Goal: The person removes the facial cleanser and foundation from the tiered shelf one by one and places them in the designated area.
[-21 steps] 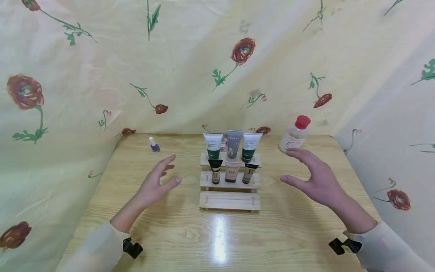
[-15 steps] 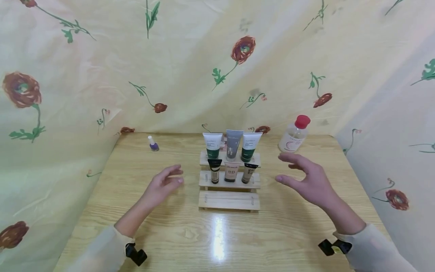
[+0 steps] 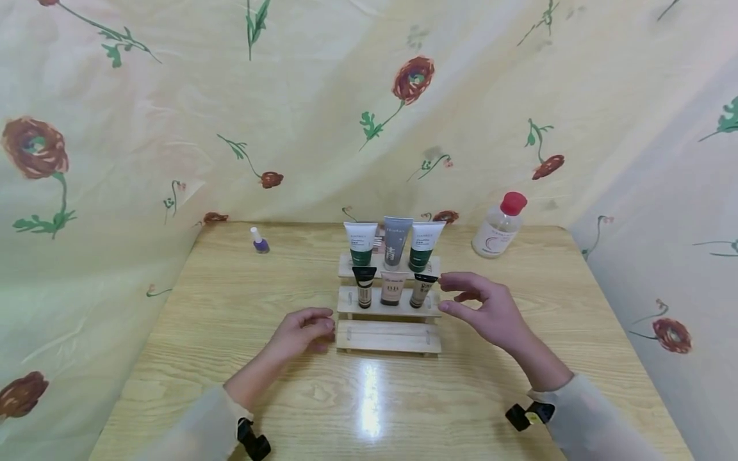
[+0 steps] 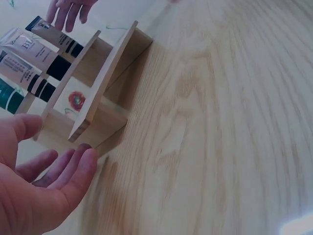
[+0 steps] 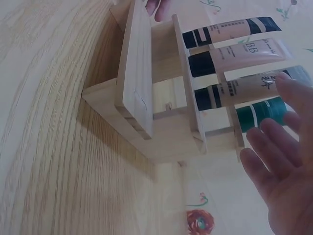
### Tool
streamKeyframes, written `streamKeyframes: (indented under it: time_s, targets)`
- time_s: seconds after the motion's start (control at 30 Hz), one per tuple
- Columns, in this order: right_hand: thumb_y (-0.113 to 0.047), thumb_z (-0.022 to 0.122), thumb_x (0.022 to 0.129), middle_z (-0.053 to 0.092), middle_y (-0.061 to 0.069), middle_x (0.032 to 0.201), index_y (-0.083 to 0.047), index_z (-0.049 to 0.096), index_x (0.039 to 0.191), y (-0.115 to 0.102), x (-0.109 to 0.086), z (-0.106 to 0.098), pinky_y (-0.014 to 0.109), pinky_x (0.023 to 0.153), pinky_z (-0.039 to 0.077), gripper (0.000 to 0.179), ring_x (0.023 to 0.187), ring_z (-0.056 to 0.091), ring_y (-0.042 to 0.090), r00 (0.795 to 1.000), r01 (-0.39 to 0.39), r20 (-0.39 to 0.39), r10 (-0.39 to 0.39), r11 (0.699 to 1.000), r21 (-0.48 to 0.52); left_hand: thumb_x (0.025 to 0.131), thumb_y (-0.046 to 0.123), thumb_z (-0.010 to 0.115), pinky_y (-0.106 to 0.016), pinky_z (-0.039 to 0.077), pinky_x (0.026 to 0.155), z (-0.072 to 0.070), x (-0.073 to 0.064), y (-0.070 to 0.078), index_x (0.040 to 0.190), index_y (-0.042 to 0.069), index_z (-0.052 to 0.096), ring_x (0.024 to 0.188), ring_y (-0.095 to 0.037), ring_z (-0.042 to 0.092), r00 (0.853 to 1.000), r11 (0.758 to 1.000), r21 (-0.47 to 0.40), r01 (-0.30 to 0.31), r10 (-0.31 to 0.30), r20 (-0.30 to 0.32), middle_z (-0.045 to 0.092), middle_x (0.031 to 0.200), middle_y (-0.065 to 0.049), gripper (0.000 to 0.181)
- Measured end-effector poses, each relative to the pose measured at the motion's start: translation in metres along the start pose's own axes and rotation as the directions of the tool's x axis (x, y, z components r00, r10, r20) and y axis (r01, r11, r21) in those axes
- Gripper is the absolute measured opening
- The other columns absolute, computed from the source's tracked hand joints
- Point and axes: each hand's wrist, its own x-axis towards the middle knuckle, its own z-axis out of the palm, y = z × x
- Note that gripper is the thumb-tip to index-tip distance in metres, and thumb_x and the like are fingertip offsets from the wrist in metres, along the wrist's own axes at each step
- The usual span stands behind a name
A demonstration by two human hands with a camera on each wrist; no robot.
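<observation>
The left hand (image 3: 302,330) is loosely spread, fingers gently curved and thumb apart, holding nothing, just beside the left end of the three-step rack of pale bare wood (image 3: 389,336). The right hand (image 3: 487,307) is wider, thumb and fingers parted and holding nothing, by the rack's other end, level with the middle step; whether either touches it cannot be told. Closest to those right fingers stands a small beige tube with a black top edge (image 3: 422,293); further from them come a pale pink tube with a dark cap (image 3: 391,289) and a slim black-and-beige tube (image 3: 364,291).

If the rack is to be gripped, the right hand would do better lower, at the left hand's level, with its thumb clear of the beige tube. Even pressure from both ends should keep the upright tubes from toppling.
</observation>
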Motion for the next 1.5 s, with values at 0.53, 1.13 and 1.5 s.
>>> streamKeyframes:
  time_s: [0.53, 1.13, 1.5]
  targets:
    - [-0.023, 0.079, 0.092, 0.073, 0.002, 0.12, -0.017, 0.068, 0.129, -0.001, 0.01, 0.022, 0.035, 0.089, 0.063, 0.039, 0.109, 0.07, 0.023, 0.999, -0.051, 0.022, 0.05, 0.996, 0.071, 0.093, 0.002, 0.072, -0.039, 0.067, 0.074, 0.014, 0.005, -0.009, 0.134, -0.009, 0.058, 0.088, -0.019, 0.07, 1.0, 1.0, -0.027, 0.013, -0.014, -0.02, 0.064, 0.112, -0.016, 0.045]
    - [-0.02, 0.079, 0.093, 0.075, 0.001, 0.108, -0.014, 0.071, 0.117, -0.008, 0.016, 0.029, 0.032, 0.082, 0.063, 0.026, 0.097, 0.069, 0.016, 0.998, -0.055, -0.026, 0.056, 0.998, 0.042, 0.09, -0.007, 0.071, -0.034, 0.066, 0.072, 0.017, 0.004, -0.013, 0.135, -0.012, 0.056, 0.083, -0.016, 0.068, 1.0, 0.999, -0.045, -0.004, 0.003, -0.021, 0.066, 0.105, -0.013, 0.047]
    - [-0.019, 0.076, 0.095, 0.075, 0.001, 0.104, -0.016, 0.072, 0.109, -0.007, 0.013, 0.015, 0.021, 0.08, 0.062, 0.016, 0.092, 0.07, 0.009, 0.996, -0.023, -0.083, 0.024, 1.0, 0.018, 0.091, -0.003, 0.073, -0.034, 0.067, 0.072, 0.017, 0.003, -0.014, 0.13, -0.013, 0.06, 0.08, -0.019, 0.072, 0.999, 0.999, -0.041, 0.029, -0.031, -0.041, 0.07, 0.104, -0.017, 0.042]
